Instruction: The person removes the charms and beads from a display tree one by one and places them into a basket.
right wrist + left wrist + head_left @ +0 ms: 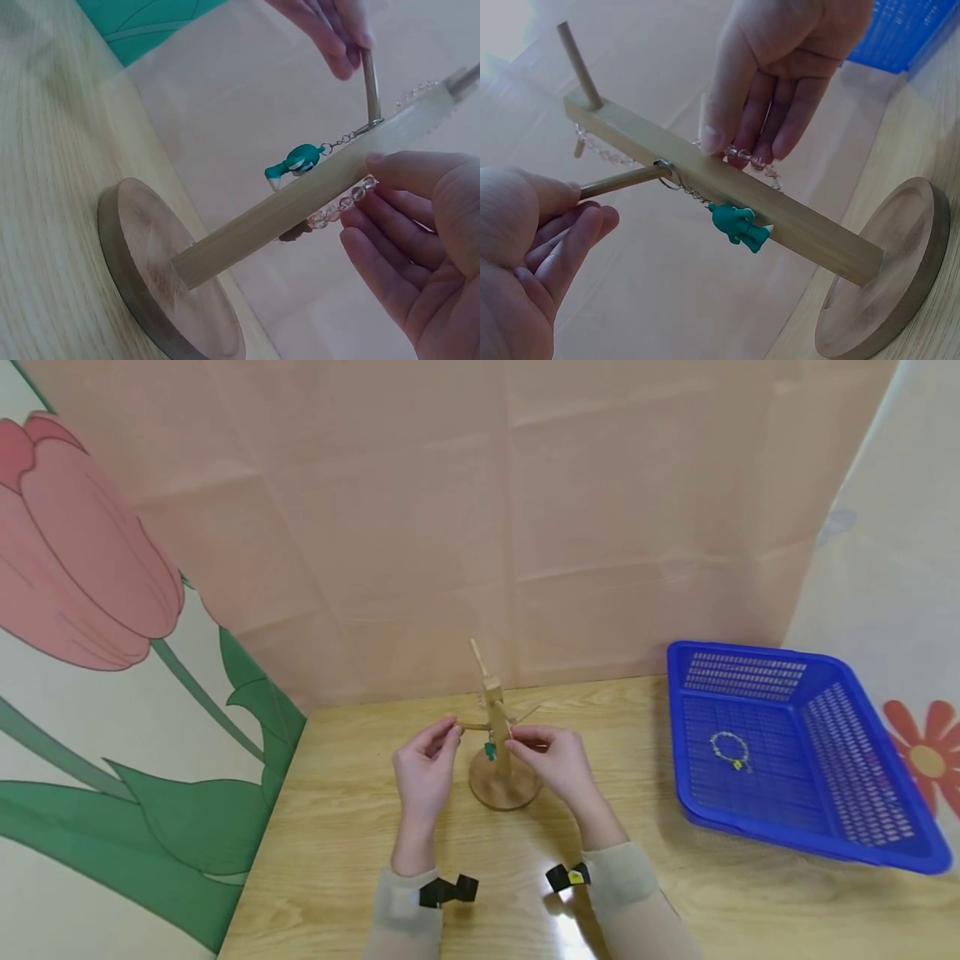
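Observation:
A wooden peg stand with a round base stands upright on the table. My left hand pinches the outer end of one wooden peg between thumb and fingertips. From that peg, close to the post, hangs a keychain with a teal figure on a metal ring. On the post's other side my right hand holds a clear pinkish bead bracelet, its thumb against the post. Another strand of clear beads hangs near the top of the stand.
To the right, a blue plastic basket holds a beaded bracelet with a yellow charm. Behind the stand, a pinkish cloth hangs at the table's back edge. A flower-printed panel borders the left side.

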The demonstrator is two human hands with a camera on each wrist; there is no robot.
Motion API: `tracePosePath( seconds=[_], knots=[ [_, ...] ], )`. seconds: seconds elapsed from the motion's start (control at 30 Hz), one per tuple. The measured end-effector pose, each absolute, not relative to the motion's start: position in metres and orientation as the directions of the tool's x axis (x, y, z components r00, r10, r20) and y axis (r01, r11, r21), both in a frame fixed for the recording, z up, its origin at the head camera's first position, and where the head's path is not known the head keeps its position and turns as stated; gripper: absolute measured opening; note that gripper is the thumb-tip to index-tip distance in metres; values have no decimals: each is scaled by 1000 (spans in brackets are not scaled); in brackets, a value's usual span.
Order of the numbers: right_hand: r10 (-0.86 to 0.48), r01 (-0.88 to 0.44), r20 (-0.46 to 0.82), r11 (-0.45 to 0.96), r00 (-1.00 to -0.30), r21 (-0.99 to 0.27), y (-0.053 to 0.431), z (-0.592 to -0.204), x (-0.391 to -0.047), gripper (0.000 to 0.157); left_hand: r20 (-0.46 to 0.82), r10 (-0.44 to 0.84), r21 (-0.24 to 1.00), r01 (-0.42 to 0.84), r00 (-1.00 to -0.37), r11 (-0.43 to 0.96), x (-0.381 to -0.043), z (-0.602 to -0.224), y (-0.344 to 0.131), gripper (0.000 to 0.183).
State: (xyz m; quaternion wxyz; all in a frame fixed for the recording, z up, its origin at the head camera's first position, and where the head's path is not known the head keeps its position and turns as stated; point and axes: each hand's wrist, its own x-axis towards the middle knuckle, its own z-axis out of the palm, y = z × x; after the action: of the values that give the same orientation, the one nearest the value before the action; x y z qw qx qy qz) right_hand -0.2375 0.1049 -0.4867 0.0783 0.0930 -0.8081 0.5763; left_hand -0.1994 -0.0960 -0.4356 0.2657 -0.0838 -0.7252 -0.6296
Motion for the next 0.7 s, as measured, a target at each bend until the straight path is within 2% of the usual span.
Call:
tracePosePath(
  seconds=[0.27, 0.7],
  knots=[
    [-37, -254, 256, 329, -966, -910, 102, -489, -235, 16, 475, -215, 878, 442, -853, 185, -199, -435, -96, 15],
    [-17, -262, 273, 349, -962, -900, 99, -488, -233, 23, 487, -218, 871, 450, -846, 199, -198, -433, -96, 15]
  ],
)
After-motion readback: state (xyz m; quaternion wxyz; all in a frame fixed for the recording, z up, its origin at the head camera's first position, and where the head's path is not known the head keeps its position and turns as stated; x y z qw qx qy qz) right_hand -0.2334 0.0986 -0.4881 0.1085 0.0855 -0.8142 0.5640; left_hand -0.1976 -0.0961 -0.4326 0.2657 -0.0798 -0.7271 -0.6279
